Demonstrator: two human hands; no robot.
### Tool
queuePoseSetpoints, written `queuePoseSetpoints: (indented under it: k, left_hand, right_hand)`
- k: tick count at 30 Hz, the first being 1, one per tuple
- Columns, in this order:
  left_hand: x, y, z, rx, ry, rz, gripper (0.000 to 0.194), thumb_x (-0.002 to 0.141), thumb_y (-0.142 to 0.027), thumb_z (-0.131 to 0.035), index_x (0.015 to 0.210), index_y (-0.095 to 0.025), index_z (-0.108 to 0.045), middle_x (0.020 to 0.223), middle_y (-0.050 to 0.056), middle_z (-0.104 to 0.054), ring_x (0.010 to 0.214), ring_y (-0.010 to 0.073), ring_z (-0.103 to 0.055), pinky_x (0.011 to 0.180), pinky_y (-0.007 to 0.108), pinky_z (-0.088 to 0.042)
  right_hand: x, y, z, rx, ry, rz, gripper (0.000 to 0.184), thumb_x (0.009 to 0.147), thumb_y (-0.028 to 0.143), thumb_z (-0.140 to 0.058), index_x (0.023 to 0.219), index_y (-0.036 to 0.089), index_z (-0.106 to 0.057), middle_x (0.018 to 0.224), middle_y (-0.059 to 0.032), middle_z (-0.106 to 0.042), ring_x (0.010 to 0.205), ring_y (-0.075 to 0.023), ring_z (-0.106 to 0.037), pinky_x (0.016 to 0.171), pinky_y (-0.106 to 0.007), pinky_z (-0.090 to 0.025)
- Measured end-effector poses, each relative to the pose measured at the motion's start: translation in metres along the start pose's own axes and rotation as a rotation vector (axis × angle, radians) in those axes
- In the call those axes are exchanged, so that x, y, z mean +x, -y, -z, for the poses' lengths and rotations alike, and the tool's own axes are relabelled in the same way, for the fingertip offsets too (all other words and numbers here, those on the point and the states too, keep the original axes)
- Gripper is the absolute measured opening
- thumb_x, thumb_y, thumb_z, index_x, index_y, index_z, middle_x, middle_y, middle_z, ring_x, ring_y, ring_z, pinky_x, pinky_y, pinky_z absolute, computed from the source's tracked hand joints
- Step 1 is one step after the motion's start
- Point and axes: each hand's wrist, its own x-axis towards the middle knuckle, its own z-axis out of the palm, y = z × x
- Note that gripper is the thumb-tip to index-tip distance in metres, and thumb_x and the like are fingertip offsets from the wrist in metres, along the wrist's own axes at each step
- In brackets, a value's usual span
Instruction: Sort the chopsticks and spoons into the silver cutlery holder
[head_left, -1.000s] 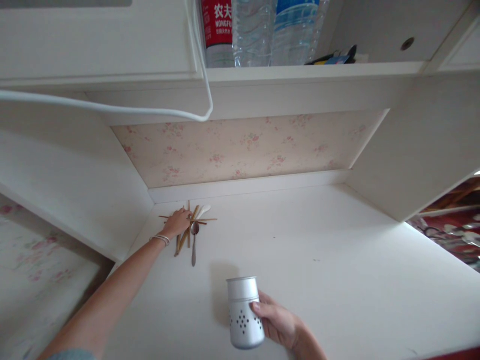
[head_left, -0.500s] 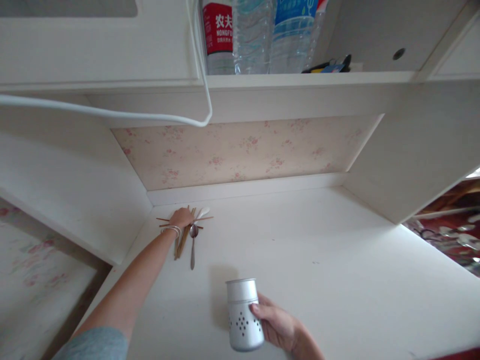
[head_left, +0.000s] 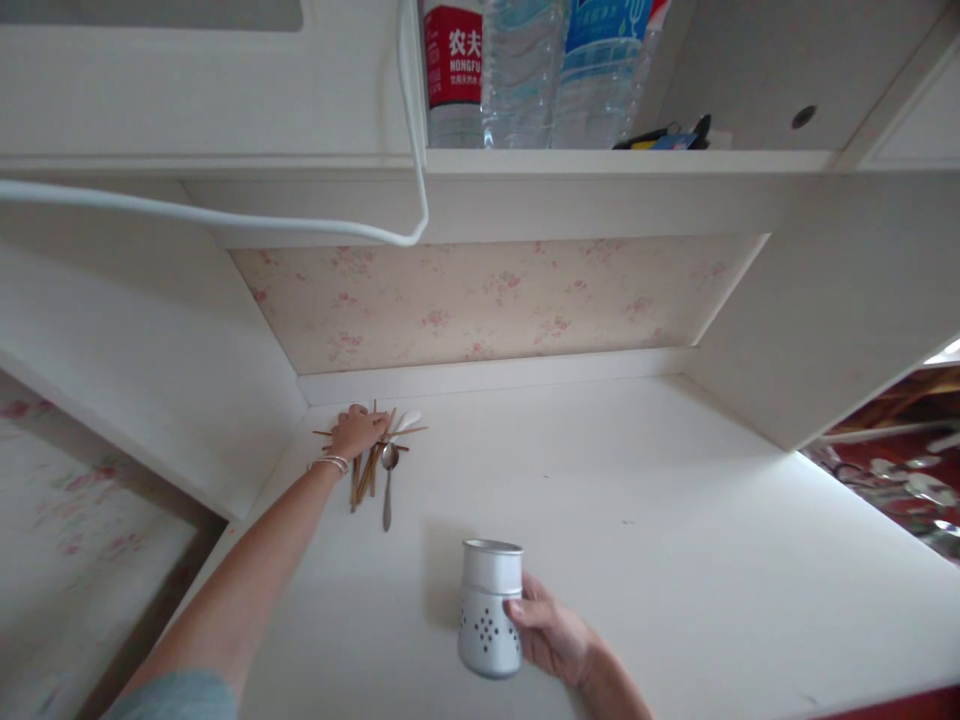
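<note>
at the worktop's back left: the left hand (head_left: 358,430) lies over a loose, criss-crossed pile of chopsticks (head_left: 371,472), near the back edge and the left side panel (head_left: 180,330).
left grip: fingers bent down among the sticks; whether they are clenched on any cannot be told.
chopsticks: they point several ways, some tips showing to either side of the hand, others toward the near side.
metal spoon (head_left: 388,485): just right of the pile, bowl toward the back, handle toward the near side.
white spoon (head_left: 407,421): at the pile's back right, partly crossed by sticks.
silver holder (head_left: 491,612): near the middle of the worktop's near part, rim up, slightly tilted, dotted with holes.
right grip: the right hand (head_left: 555,635) grasps the silver holder from its right side, thumb across the front.
worktop (head_left: 637,480): open room lies between spoon and holder, and a broad stretch reaches to the right side panel (head_left: 757,340) and the slanting right edge.
overhead: a shelf (head_left: 637,162) edge carries bottles (head_left: 525,85); a white cable (head_left: 300,224) hangs before it at the left.
</note>
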Motion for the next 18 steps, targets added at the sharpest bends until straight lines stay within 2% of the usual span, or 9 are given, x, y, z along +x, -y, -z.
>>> queuePoseSetpoints:
  k: [2, 4, 8, 10, 11, 13, 15, 18]
  left_hand:
    - [-0.015, 0.002, 0.004, -0.061, -0.065, -0.018, 0.048, 0.092, -0.053, -0.039, 0.115, -0.026, -0.070, 0.124, 0.012, -0.061, 0.121, 0.0338, -0.050, 0.101, 0.050, -0.039]
    - [-0.038, 0.004, 0.005, -0.126, -0.115, -0.055, 0.044, 0.094, -0.046, -0.038, 0.117, -0.025, -0.069, 0.118, 0.010, -0.064, 0.123, 0.0274, -0.048, 0.107, 0.044, -0.036]
    - [-0.112, 0.006, -0.008, -0.247, -0.137, -0.126, 0.040, 0.094, -0.039, -0.041, 0.114, -0.019, -0.068, 0.110, 0.008, -0.066, 0.105, 0.0185, -0.060, 0.096, 0.031, -0.048]
    - [-0.154, 0.006, -0.020, -0.291, -0.132, -0.158, 0.035, 0.093, -0.038, -0.044, 0.110, -0.019, -0.069, 0.105, 0.007, -0.067, 0.096, 0.0177, -0.064, 0.089, 0.030, -0.053]
    - [-0.174, 0.005, -0.027, -0.347, -0.143, -0.203, 0.033, 0.092, -0.037, -0.046, 0.109, -0.020, -0.069, 0.108, 0.008, -0.066, 0.099, 0.0188, -0.064, 0.090, 0.032, -0.053]
    - [-0.206, 0.002, -0.039, -0.368, -0.153, -0.267, 0.029, 0.092, -0.035, -0.049, 0.110, -0.022, -0.068, 0.113, 0.008, -0.066, 0.108, 0.0208, -0.062, 0.097, 0.037, -0.050]
    - [-0.226, -0.003, -0.048, -0.318, -0.166, -0.292, 0.031, 0.092, -0.032, -0.050, 0.117, -0.024, -0.065, 0.120, 0.008, -0.064, 0.114, 0.0220, -0.059, 0.101, 0.041, -0.048]
    - [-0.233, -0.010, -0.053, -0.219, -0.163, -0.333, 0.036, 0.092, -0.027, -0.049, 0.127, -0.025, -0.059, 0.130, 0.006, -0.061, 0.121, 0.0231, -0.055, 0.105, 0.045, -0.045]
  right_hand:
    - [0.007, 0.010, -0.002, -0.108, -0.051, 0.070, 0.059, 0.068, 0.034, -0.084, 0.119, 0.016, -0.060, 0.111, -0.0118, -0.069, 0.109, -0.0291, -0.062, 0.096, -0.042, -0.043]
    - [0.024, 0.026, -0.004, -0.263, -0.124, 0.145, 0.060, 0.067, 0.033, -0.084, 0.120, 0.018, -0.059, 0.114, -0.0102, -0.068, 0.108, -0.0272, -0.062, 0.094, -0.040, -0.044]
    - [0.087, 0.062, -0.002, -0.629, -0.348, 0.298, 0.065, 0.067, 0.034, -0.084, 0.123, 0.023, -0.054, 0.122, -0.0078, -0.066, 0.110, -0.0242, -0.061, 0.093, -0.038, -0.047]
    - [0.127, 0.076, 0.005, -0.862, -0.491, 0.365, 0.070, 0.064, 0.038, -0.084, 0.125, 0.023, -0.052, 0.119, -0.0075, -0.067, 0.107, -0.0236, -0.062, 0.089, -0.036, -0.050]
    - [0.147, 0.081, 0.009, -1.004, -0.578, 0.380, 0.070, 0.063, 0.041, -0.083, 0.124, 0.023, -0.053, 0.115, -0.0069, -0.068, 0.104, -0.0230, -0.064, 0.086, -0.035, -0.051]
    - [0.185, 0.089, 0.019, -1.074, -0.637, 0.390, 0.072, 0.061, 0.040, -0.084, 0.124, 0.022, -0.053, 0.114, -0.0077, -0.069, 0.101, -0.0237, -0.064, 0.088, -0.037, -0.050]
    - [0.216, 0.093, 0.027, -1.122, -0.674, 0.399, 0.075, 0.060, 0.040, -0.083, 0.125, 0.021, -0.051, 0.115, -0.0090, -0.068, 0.102, -0.0249, -0.064, 0.088, -0.038, -0.050]
    - [0.249, 0.095, 0.035, -1.207, -0.708, 0.423, 0.074, 0.060, 0.038, -0.082, 0.125, 0.020, -0.051, 0.116, -0.0093, -0.067, 0.104, -0.0263, -0.064, 0.089, -0.039, -0.050]
